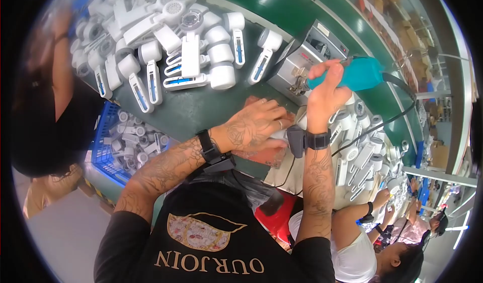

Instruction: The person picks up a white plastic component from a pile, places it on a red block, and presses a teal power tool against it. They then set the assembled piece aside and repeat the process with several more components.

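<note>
My right hand (328, 94) is wrapped round a teal electric screwdriver (359, 74), a cable trailing from its back end. The screwdriver's tip points at the front of a metal box-shaped machine (307, 54), probably a screw feeder; whether they touch I cannot tell. Low over a reddish-brown mat (266, 158), my left hand (256, 124) curls its fingers and thumb round a white plastic part (278, 134), mostly hidden beneath the hand. Beyond my left hand lie white handheld fan bodies (221, 76), several with blue strips showing in their handles.
A large heap of white fan parts (151, 19) covers the far left of the green table (191, 114). More fans (359, 149) lie to the right, under the screwdriver's cable (387, 119). A blue basket (103, 149) holds small white parts. Other people sit at left and lower right.
</note>
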`<state>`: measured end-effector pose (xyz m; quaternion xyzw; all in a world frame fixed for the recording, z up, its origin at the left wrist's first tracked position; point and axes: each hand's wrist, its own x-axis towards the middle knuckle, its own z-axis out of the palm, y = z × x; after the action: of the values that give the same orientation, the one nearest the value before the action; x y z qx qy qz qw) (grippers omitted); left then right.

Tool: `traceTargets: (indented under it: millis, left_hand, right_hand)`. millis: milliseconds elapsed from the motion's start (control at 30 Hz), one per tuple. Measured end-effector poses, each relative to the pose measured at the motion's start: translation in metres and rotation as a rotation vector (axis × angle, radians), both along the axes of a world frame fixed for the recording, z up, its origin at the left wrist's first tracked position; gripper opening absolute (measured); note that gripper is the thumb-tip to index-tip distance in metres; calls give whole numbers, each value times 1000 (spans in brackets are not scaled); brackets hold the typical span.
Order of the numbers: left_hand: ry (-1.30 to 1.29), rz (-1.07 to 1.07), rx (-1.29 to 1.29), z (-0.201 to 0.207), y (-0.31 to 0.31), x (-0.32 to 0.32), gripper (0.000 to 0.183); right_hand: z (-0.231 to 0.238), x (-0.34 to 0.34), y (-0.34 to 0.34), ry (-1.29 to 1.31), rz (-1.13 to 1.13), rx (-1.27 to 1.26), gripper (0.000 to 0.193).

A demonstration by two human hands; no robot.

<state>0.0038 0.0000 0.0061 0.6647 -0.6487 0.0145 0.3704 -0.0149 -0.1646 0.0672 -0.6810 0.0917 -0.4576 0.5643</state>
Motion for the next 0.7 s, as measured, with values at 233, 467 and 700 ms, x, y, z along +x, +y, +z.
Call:
traceTargets:
  millis: [233, 467, 700]
  left_hand:
    - [29, 14, 36, -6, 1, 4, 48]
    - [48, 41, 15, -3, -1, 1, 47]
    - [62, 45, 21, -6, -1, -1, 46]
  right_hand:
    - [14, -30, 22, 130, 37, 75, 39]
    - [4, -83, 29, 58, 4, 144, 52]
    - [-7, -86, 32, 83, 62, 137, 50]
